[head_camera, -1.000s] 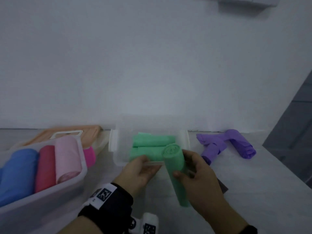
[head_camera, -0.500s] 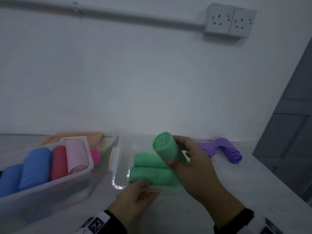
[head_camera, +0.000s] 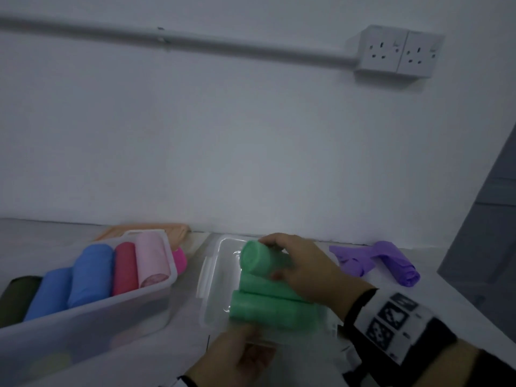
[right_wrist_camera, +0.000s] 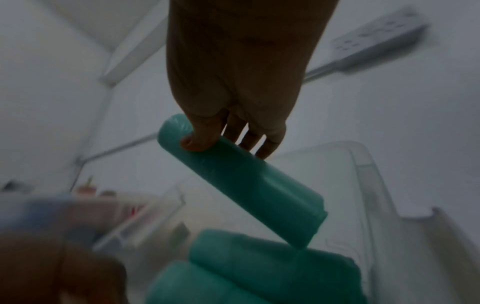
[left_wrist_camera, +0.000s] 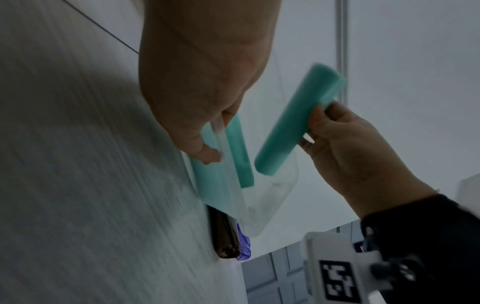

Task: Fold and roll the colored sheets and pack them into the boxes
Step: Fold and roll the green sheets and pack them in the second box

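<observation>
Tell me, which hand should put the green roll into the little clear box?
The right hand, probably. It already grips the green roll above the clear box, over the two rolls lying inside. The left hand is busy holding the box's near edge, steadying it.

Plain white wall fills far side, dim bluish light throughout. Grey conduit pipe runs across upper wall, left to right, ending at double socket box at upper right. Grey panelled door at right edge, also seen low in left wrist view. Pale worktop with faint grain meets wall along dark seam at far edge. Socket box blurred in right wrist view.
</observation>
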Demonstrator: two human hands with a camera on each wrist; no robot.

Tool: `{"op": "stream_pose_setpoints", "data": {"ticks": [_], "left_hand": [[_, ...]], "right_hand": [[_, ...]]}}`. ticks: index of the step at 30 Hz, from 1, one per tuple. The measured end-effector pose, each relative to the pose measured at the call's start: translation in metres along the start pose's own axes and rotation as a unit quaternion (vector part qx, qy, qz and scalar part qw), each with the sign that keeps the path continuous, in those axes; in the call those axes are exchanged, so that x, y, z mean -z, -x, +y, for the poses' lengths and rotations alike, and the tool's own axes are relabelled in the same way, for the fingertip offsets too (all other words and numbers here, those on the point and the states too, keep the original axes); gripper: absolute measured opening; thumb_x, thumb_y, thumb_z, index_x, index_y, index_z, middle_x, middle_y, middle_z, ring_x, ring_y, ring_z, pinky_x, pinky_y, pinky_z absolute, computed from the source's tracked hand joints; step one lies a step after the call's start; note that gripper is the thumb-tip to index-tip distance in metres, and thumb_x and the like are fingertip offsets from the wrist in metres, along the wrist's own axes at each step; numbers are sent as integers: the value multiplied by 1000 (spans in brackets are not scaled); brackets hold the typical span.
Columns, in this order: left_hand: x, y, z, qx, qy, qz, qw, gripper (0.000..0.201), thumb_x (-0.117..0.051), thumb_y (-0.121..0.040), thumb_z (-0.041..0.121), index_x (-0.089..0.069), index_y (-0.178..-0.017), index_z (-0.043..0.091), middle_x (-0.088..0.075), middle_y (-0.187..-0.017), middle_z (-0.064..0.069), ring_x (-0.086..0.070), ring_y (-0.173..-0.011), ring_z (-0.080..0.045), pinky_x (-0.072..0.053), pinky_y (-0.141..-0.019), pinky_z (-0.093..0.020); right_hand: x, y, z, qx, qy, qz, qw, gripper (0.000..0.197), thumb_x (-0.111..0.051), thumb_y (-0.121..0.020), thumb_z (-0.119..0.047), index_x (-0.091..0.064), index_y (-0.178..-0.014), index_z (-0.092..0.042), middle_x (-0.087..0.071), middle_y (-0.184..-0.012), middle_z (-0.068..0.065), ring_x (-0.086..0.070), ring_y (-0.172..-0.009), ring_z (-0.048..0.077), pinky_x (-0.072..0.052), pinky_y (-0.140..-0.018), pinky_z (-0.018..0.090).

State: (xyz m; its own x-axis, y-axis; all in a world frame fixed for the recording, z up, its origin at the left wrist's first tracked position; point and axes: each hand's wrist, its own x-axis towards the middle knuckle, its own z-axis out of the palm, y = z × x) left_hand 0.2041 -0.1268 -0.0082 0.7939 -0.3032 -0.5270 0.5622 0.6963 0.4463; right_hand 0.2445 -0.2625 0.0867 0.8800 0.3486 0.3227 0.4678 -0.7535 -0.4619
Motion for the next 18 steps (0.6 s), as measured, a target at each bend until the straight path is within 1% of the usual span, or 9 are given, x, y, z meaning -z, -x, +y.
{"op": "stream_pose_setpoints", "data": {"ticks": [2, 3, 5, 7, 10, 12, 14, 16, 18], "left_hand": [[-3, 3, 1, -4, 3, -7, 1000, 27, -59, -63, -13, -63, -88, -3, -69, -65, -22, -66, -48, -32, -54, -44, -47], [-5, 3, 3, -4, 8, -8, 1000, 29, -57, -61, -14, -62, -87, -4, -68, -65, -23, -66, -47, -32, -54, -43, -46], [-7, 3, 5, -1, 17, 1, 1000, 22, -51, -68, -19, -61, -84, -7, -67, -62, -24, -65, -44, -33, -53, -39, -45], [-7, 2, 6, 3, 32, 10, 999, 15, -49, -78, -16, -61, -83, -9, -67, -62, -25, -64, -44, -34, -52, -40, -47], [-7, -1, 5, 0, 47, 3, 999, 16, -50, -79, -15, -62, -88, -9, -69, -71, -27, -67, -51, -36, -53, -54, -51], [-7, -3, 5, 2, 44, 0, 999, 22, -45, -80, -17, -63, -90, -9, -69, -74, -28, -67, -53, -36, -52, -57, -53], [-8, -4, 5, 0, 38, 0, 999, 24, -44, -81, -18, -63, -91, -8, -69, -75, -28, -67, -53, -36, -53, -56, -51], [-10, -3, 4, -2, 36, 9, 999, 19, -45, -85, -14, -62, -92, -9, -68, -79, -27, -67, -51, -34, -54, -54, -47], [-13, -3, 2, -4, 29, 38, 999, 14, -47, -91, -7, -61, -88, -10, -66, -77, -24, -63, -42, -30, -52, -42, -42]], "right_hand": [[-14, -5, 3, 22, 109, -24, 994, 58, -73, -78, -19, -49, -131, -26, -53, -125, -4, -43, -115, 14, -29, -99, 24], [-21, -7, 3, 32, 166, -28, 985, 57, -69, -81, -20, -46, -133, -24, -51, -127, -3, -41, -116, 17, -27, -99, 28], [-34, -9, 5, 40, 278, -35, 959, 53, -60, -86, -19, -39, -134, -20, -48, -130, -1, -39, -118, 20, -27, -97, 34], [-45, -10, 5, 23, 335, -43, 941, 51, -53, -85, -12, -37, -133, -16, -46, -129, 3, -39, -116, 23, -30, -96, 36], [-51, -14, 5, 13, 368, -61, 928, 53, -46, -86, -7, -31, -137, -8, -43, -130, 9, -38, -116, 25, -34, -99, 36], [-52, -17, 7, 19, 373, -63, 926, 57, -43, -87, -7, -25, -141, -4, -40, -133, 12, -38, -118, 26, -34, -100, 36], [-54, -17, 8, 22, 360, -62, 931, 59, -40, -89, -6, -20, -144, -4, -37, -136, 12, -36, -120, 26, -33, -101, 36], [-57, -14, 10, 13, 344, -62, 937, 62, -39, -88, -5, -16, -146, -5, -33, -139, 12, -35, -122, 27, -32, -103, 36], [-60, -11, 9, -2, 342, -64, 937, 66, -38, -87, -4, -13, -147, -6, -26, -142, 12, -33, -123, 28, -32, -103, 37]]}}
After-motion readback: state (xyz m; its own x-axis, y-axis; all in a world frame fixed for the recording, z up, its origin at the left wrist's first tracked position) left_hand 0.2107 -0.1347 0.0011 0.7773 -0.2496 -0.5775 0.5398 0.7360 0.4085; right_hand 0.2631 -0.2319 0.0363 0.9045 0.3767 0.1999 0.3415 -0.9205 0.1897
